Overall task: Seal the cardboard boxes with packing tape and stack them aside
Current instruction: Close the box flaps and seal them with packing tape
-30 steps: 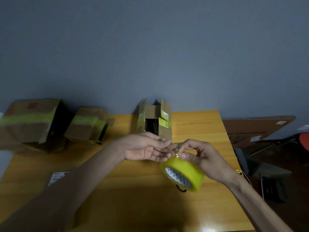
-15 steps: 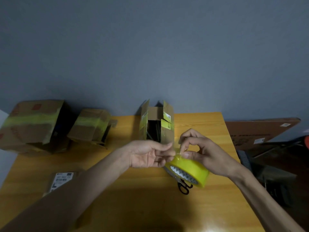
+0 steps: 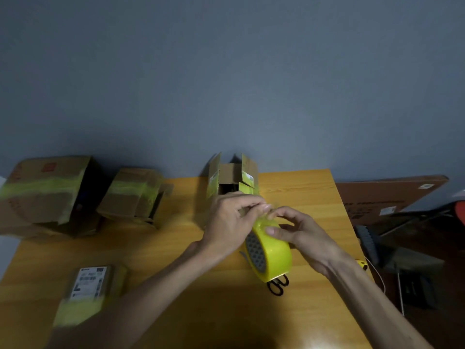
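A yellow roll of packing tape (image 3: 273,255) hangs over the middle of the wooden table (image 3: 176,248). My right hand (image 3: 297,231) holds the roll, thumb on its outer band and fingers over its top. My left hand (image 3: 232,217) pinches at the tape's loose end on top of the roll. Behind my hands stands a small cardboard box (image 3: 232,178) with its flaps up and open. Two boxes with yellow tape bands, a large one (image 3: 42,192) and a smaller one (image 3: 130,195), lie at the back left. A flat taped parcel (image 3: 88,290) lies front left.
Black-handled scissors (image 3: 278,285) lie on the table under the roll. A large flat brown carton (image 3: 387,195) leans beyond the table's right edge, with dark clutter on the floor there. A grey wall rises behind the table.
My left hand has turned over and moved up onto the top of the roll, pinching at the tape end. The roll has tilted more upright in my right hand.
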